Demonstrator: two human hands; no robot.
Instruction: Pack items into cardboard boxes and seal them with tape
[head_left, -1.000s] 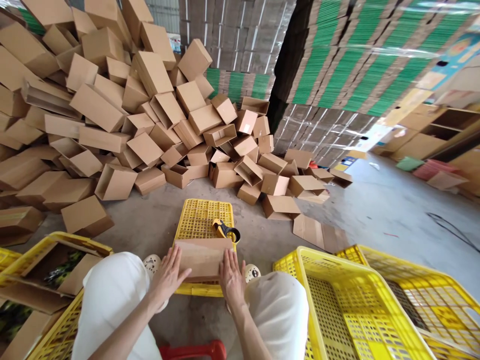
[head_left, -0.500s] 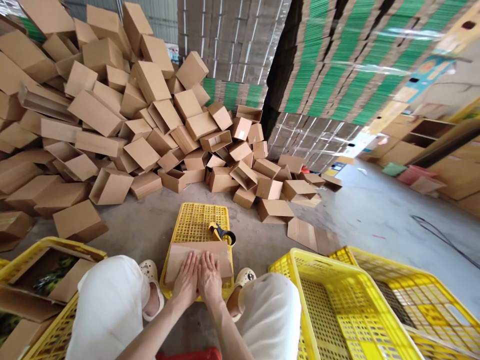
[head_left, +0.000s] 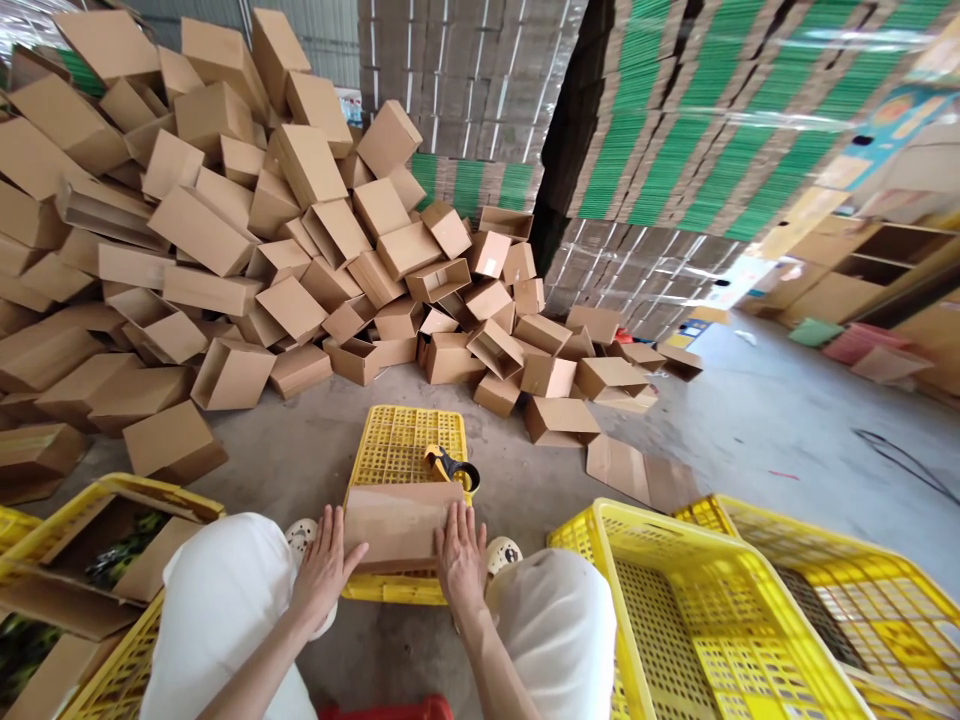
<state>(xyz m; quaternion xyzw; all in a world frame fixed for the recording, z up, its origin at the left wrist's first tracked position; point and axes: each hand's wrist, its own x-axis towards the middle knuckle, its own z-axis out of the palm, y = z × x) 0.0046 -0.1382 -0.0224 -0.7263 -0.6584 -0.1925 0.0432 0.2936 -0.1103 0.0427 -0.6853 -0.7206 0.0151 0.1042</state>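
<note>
Head-height view — forward, steeply down

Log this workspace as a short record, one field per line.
left hand: open, thumb over the carton's left end
right hand: open, fingers over its right end
carton: lying on the yellow crate
tape dispenser: just beyond the carton
right side: yellow baskets
beyond: heaped boxes, banded stacks

White trousers [head_left: 225, 610], cream perforated clogs [head_left: 504, 553] with charms, bare forearms.
</note>
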